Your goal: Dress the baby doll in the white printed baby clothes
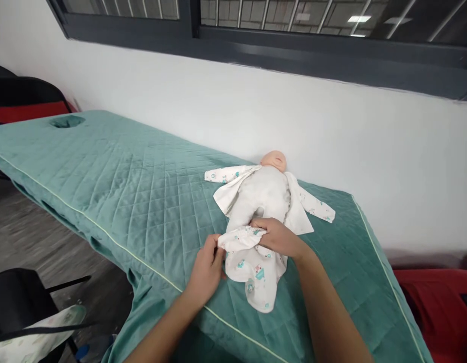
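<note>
A baby doll [265, 189] with a white cloth body lies on its back on the green quilted bed cover, its head against the wall. It wears a white printed baby jacket [229, 194], spread open at the front with both sleeves stretched out sideways. White printed baby pants [258, 275] lie bunched around the doll's lower legs. My left hand [207, 267] pinches the waistband at its left edge. With fingers curled at the waistband's other side, my right hand [278, 237] grips the pants between the doll's legs. The doll's feet are hidden in the cloth.
The green bed [142, 186] runs along a white wall below a dark window frame [293, 53]. A round hole [67, 121] is at its far left end. Black chairs [19, 297] stand at left, one with a printed cloth on it. A red case [437, 312] sits at right.
</note>
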`<state>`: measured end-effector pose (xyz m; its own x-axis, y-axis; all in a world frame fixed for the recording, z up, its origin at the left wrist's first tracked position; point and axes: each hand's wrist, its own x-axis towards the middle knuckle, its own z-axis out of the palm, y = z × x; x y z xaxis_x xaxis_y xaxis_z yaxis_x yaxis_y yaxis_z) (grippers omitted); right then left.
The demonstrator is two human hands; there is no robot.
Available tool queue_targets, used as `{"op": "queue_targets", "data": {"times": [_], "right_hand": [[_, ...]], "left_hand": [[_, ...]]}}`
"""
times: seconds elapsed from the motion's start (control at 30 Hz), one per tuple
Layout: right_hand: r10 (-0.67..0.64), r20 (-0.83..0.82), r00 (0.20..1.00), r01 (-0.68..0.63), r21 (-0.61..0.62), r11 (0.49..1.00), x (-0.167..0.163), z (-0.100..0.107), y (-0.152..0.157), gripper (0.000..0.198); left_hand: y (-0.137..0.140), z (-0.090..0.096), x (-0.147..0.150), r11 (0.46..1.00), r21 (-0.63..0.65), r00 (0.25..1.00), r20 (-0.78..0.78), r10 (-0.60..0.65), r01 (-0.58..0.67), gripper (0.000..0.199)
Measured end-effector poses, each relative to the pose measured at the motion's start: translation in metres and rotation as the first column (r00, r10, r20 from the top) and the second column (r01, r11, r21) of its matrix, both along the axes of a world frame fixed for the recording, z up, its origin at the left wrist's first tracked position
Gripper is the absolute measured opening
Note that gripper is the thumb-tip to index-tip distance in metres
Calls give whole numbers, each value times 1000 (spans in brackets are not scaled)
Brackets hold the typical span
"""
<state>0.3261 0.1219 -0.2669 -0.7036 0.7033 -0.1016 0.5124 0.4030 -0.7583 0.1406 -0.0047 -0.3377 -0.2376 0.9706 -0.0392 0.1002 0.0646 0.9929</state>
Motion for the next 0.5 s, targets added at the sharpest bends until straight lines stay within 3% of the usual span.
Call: {"op": "queue_targets", "data": {"times": [0.1,0.33,0.5], "right_hand": [[-2,1,1000,2,-11,1000,1,-1,1,8],[-24,-22,999,24,-22,999,0,1,0,21],[-44,-37,998,43,-28,999,1,3,-1,32]], "left_hand": [[14,-3,-10,996,84,980,-193,39,-23,17],[53,-4,-21,962,269,956,-290,33,48,16],[87,-4,-26,909,387,869,-492,63,153,16]]}}
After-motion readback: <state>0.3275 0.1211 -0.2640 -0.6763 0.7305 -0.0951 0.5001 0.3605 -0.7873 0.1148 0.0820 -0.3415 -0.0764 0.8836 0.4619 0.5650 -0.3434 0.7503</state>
